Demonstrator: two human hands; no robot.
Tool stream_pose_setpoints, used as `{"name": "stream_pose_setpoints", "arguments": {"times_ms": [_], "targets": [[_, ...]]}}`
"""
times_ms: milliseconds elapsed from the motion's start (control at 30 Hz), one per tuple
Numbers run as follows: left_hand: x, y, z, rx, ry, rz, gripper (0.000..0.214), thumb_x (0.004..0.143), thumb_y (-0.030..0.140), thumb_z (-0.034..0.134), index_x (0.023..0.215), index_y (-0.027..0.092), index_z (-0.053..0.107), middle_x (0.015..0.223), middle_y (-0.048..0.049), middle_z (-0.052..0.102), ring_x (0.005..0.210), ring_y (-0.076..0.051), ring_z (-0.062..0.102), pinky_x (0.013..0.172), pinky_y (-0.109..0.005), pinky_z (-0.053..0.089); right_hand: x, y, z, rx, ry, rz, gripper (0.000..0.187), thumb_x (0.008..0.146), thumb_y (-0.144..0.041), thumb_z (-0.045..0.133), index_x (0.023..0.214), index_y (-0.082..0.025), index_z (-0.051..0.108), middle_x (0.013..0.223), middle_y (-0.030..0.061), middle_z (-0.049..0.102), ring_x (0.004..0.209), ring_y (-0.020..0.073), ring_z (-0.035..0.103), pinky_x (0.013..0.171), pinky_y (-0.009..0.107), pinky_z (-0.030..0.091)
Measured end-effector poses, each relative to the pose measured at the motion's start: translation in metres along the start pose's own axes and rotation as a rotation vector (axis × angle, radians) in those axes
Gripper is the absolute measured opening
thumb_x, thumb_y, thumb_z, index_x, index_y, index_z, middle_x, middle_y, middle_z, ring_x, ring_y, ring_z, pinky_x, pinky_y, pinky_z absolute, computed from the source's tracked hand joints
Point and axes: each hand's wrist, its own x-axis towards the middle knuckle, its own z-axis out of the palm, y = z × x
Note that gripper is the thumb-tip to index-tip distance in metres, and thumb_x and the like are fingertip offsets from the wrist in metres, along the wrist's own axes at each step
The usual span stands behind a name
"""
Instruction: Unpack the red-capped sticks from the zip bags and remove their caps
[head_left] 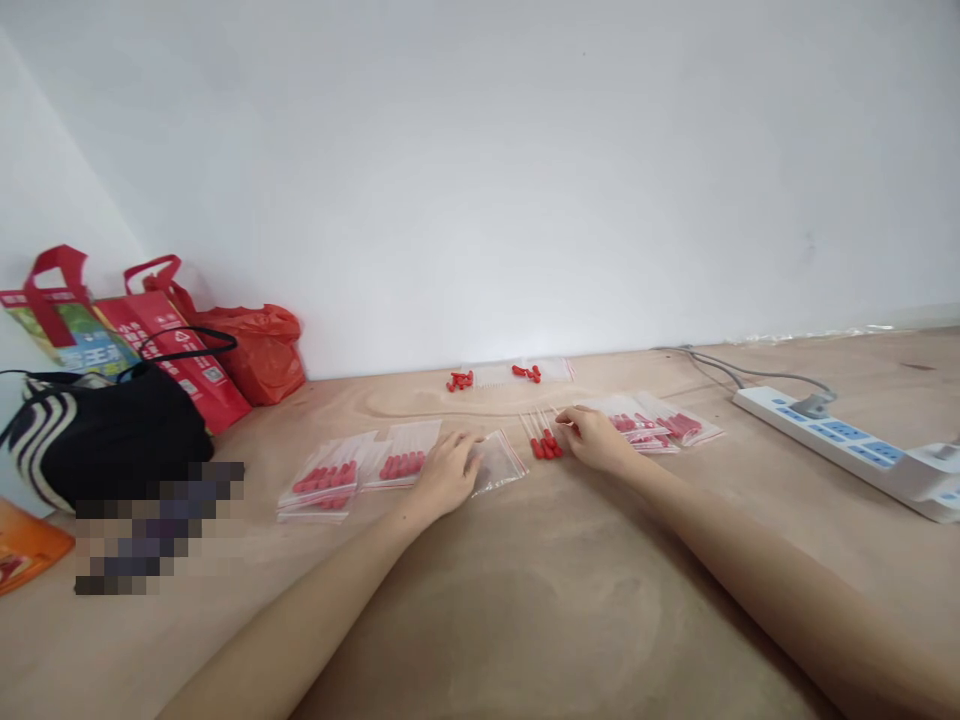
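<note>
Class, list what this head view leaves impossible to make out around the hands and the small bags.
Head view: left hand covers part of the clear bag; anything under the palm is hidden.
Right hand at the red pieces: grip too small to tell.
Pixelated patch: blurred out.
Power strip: cut off by the right edge.

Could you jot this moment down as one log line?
left hand: on clear zip bag | right hand: at red-tipped sticks
</note>
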Motion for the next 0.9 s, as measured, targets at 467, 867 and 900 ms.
{"name": "stream_pose_setpoints", "arguments": {"times_ms": [467, 867, 900], "targets": [[0.029, -0.026, -0.009, -0.226, -0.187, -0.190, 0.012, 0.060, 0.017, 0.063, 0.071, 0.017, 0.059, 0.075, 0.0000, 0.061, 0.065, -0.014, 0.055, 0.058, -0.022, 0.040, -0.001, -0.004, 0.007, 0.001, 0.012, 0.094, 0.012, 0.072, -0.011, 0.050, 0.079, -0.013, 0.059, 0.082, 0.0067, 0.059, 0.064, 0.0102, 0.054, 0.061, 0.020, 0.039], [0.033, -0.039, -0.033, -0.378, -0.084, -0.295, 0.024, 0.058, 0.020, 0.062, 0.082, 0.017, 0.066, 0.052, 0.0038, 0.054, 0.046, -0.009, 0.045, 0.047, -0.019, 0.035, -0.009, -0.006, 0.014, 0.027, 0.168, 0.004, 0.012, 0.076, -0.017, 0.046, 0.076, -0.016, 0.058, 0.085, 0.0068, 0.058, 0.078, 0.0155, 0.053, 0.071, 0.027, 0.039], [0.034, -0.047, -0.042, -0.383, -0.036, -0.321, 0.028, 0.059, 0.024, 0.063, 0.086, 0.016, 0.065, 0.058, 0.0020, 0.057, 0.048, -0.009, 0.047, 0.048, -0.019, 0.036, -0.011, -0.008, 0.016, 0.010, 0.213, -0.042, 0.013, 0.077, -0.017, 0.046, 0.077, -0.017, 0.059, 0.086, 0.0071, 0.057, 0.082, 0.0169, 0.051, 0.072, 0.028, 0.039]]}}
